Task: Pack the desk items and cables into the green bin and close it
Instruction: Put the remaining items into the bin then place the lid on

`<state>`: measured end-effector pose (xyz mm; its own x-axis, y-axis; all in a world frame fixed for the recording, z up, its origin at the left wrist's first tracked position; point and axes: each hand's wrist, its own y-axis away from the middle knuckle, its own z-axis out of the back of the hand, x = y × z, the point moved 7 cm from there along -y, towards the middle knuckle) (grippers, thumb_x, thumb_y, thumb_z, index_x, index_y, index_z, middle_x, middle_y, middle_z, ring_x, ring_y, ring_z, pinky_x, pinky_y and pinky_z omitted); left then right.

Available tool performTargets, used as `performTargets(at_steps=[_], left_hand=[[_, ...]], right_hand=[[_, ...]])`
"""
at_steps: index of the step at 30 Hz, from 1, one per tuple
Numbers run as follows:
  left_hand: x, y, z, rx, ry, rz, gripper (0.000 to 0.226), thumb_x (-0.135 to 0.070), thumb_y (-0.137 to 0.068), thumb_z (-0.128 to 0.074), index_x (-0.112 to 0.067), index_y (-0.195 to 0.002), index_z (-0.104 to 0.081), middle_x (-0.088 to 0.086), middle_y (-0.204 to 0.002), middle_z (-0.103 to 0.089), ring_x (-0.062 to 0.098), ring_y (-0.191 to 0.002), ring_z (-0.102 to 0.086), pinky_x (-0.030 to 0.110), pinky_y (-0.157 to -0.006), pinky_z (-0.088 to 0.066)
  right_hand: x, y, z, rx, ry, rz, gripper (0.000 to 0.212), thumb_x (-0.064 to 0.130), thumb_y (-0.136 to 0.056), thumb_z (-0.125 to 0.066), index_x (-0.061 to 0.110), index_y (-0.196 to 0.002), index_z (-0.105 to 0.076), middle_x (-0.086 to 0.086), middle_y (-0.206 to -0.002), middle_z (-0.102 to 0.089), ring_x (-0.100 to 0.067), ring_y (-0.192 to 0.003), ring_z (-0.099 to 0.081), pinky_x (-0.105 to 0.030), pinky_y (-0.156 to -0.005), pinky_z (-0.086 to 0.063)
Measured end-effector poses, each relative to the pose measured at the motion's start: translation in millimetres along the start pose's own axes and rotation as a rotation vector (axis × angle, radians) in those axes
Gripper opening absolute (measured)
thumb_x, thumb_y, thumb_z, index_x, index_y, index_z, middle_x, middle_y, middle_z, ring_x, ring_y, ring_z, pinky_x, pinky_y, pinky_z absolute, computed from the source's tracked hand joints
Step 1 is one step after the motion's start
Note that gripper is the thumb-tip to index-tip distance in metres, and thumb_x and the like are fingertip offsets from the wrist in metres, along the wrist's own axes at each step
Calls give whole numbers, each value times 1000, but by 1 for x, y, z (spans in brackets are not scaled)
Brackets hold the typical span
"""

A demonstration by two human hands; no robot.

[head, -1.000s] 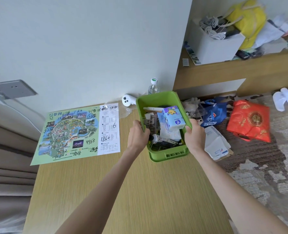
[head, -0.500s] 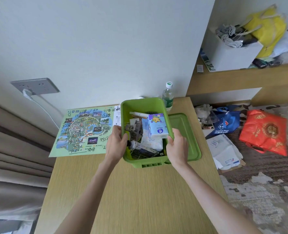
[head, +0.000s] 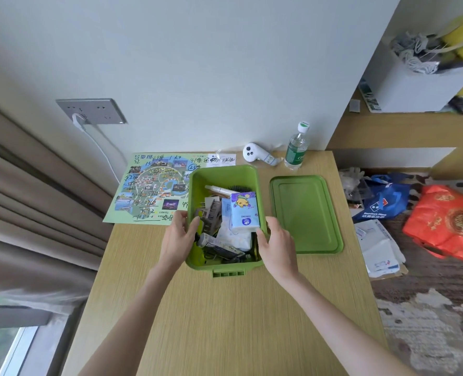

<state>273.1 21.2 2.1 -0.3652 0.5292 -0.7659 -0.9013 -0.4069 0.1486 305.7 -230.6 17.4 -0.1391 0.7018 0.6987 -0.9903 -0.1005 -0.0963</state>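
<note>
The green bin [head: 225, 173] stands open on the wooden desk [head: 225, 321], filled with a tissue pack [head: 244, 211], a white tube, a hairbrush, clips and dark cables. My left hand [head: 177, 237] grips the bin's left rim, thumb inside. On the opposite rim my right hand [head: 276, 246] holds on with its fingers curled over the edge. The green lid [head: 305, 213] lies flat on the desk just right of the bin.
A map sheet [head: 149, 188] lies left of the bin, partly under it. Behind stand a white controller [head: 259, 156] and a water bottle [head: 295, 149]. A wall socket [head: 90, 111] has a white cable. Bags and papers cover the floor at right.
The bin, held in both hands, has shifted left across the desk, off the lid, which now lies fully uncovered beside it. The view has tilted down and closer.
</note>
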Motion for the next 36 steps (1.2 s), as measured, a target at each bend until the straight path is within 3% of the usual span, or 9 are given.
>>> performTargets(at_steps=[3,6,12,19,22,25,27,32,36], left_hand=[[-1,2,-5,20,-78,33,53,-59,-86,-59,-19,-116,-41,2,-101,-66,26,-87,-66,47,-74,-55],[0,4,-9,20,-62,40,49,-48,-87,-64,-18,-117,-38,6,-101,-67,30,-88,-66,50,-73,-55],[-1,4,-10,0,-47,40,49,-39,-87,-66,-14,-120,-40,8,-103,-66,31,-92,-66,50,-74,-56],[-1,6,-10,-31,-90,43,48,-38,-88,-67,-13,-121,-42,7,-103,-66,30,-92,-66,49,-73,-56],[-1,6,-10,-43,-97,41,47,-36,-88,-67,-13,-120,-42,8,-103,-66,31,-92,-65,50,-73,-56],[-2,6,-9,-59,-100,41,45,-36,-88,-67,-13,-119,-43,5,-100,-65,30,-89,-65,49,-72,-56],[-2,7,-8,-64,-95,43,44,-36,-88,-67,-14,-117,-43,5,-100,-66,30,-89,-65,49,-72,-55],[-5,10,-8,-75,-198,35,49,-43,-89,-63,-11,-120,-41,9,-100,-66,33,-89,-64,41,-66,-52],[-9,8,-8,-38,-340,24,60,-55,-91,-55,-8,-124,-36,15,-111,-65,34,-90,-65,34,-61,-44]], right_hand=[[-9,-7,13,-63,-43,89,13,14,-99,-50,8,-99,-61,3,-69,-61,-8,-53,-49,-25,-48,-34],[-41,-11,17,-49,95,76,8,5,-95,-52,8,-96,-60,2,-82,-63,-14,-63,-57,-25,-50,-43],[-108,2,-11,367,606,50,32,26,-91,-64,11,-117,-58,-1,-114,-53,-16,-105,-52,-28,-94,-45],[-113,8,-18,488,758,163,49,0,-88,-58,8,-136,-48,-9,-134,-52,-22,-125,-47,-36,-111,-35],[-101,6,-3,385,720,224,47,-4,-82,-62,5,-127,-52,-7,-121,-55,-21,-113,-51,-35,-105,-40],[-76,2,21,211,606,336,26,-6,-79,-68,5,-101,-59,-5,-95,-56,-19,-86,-55,-33,-83,-51],[-57,1,35,147,524,409,16,-4,-85,-63,7,-94,-56,-5,-92,-54,-17,-81,-53,-31,-76,-52],[-15,-6,85,-120,290,336,9,2,-93,-52,6,-90,-45,-4,-90,-41,-12,-67,-41,-11,-51,-30],[16,-3,128,-371,-10,289,16,-2,-92,-50,7,-88,-38,-6,-80,-35,-17,-63,-36,-17,-54,-28]])
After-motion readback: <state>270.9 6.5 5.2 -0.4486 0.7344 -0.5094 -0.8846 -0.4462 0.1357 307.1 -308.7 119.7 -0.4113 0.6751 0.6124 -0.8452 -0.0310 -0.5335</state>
